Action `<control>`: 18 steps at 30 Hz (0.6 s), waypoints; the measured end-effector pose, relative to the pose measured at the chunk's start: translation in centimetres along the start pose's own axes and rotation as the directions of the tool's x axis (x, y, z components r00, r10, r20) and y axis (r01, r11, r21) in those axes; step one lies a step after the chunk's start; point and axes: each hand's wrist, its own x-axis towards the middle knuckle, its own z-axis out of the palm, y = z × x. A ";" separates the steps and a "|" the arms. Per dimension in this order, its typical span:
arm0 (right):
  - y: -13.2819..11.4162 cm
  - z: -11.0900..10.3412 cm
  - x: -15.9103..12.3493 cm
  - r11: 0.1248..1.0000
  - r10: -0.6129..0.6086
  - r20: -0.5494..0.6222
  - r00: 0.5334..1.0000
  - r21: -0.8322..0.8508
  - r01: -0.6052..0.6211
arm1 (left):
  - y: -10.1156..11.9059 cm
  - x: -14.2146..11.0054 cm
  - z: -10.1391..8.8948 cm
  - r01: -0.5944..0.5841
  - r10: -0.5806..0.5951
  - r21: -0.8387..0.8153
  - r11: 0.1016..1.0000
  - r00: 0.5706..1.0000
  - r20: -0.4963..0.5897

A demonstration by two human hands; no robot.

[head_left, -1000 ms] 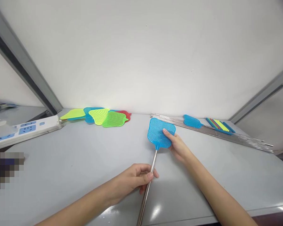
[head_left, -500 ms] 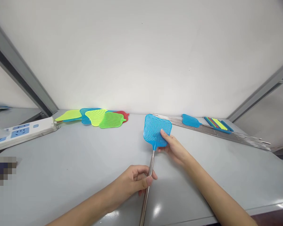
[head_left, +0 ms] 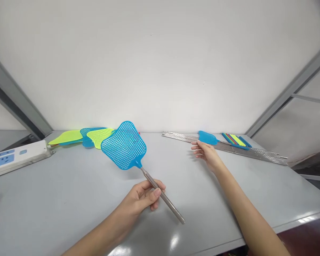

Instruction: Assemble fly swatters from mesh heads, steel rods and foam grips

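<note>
My left hand (head_left: 146, 199) grips the metal rod of a blue fly swatter (head_left: 125, 145), thumb on top and fingers curled beneath. The swatter tilts, its mesh head up to the left and the bare rod end down to the right. My right hand (head_left: 206, 154) holds nothing, its fingers apart, just in front of a second blue fly swatter (head_left: 207, 137). That swatter lies across a bundle of thin metal rods (head_left: 181, 136). Several coloured handle grips, one of them a yellow grip (head_left: 236, 140), lie side by side at the right.
Loose swatter heads, among them a yellow mesh head (head_left: 100, 138), overlap along the wall at the left; the raised swatter hides some. A white power strip (head_left: 34, 152) sits at the left. The grey table (head_left: 77, 199) ends at its front edge. A white wall (head_left: 154, 71) stands behind.
My right hand has left the swatter's head and moved right to the rods. In my left hand the swatter has swung, its head now to the left and its rod end to the right.
</note>
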 end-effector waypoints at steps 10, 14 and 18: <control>1.3 -2.5 1.3 1.000 -0.001 -0.100 0.995 -0.030 -0.002 | -0.2 0.4 -0.1 0.041 -0.041 -0.008 0.999 0.997 -0.057; 1.9 -2.8 2.0 0.999 0.004 -0.118 0.993 -0.047 -0.009 | -0.3 0.6 -0.2 0.052 -0.052 -0.008 0.999 0.996 -0.071; 2.2 -4.1 2.4 0.996 0.008 -0.156 0.988 -0.081 -0.021 | -0.2 0.7 -0.2 0.064 -0.064 -0.007 0.998 0.994 -0.086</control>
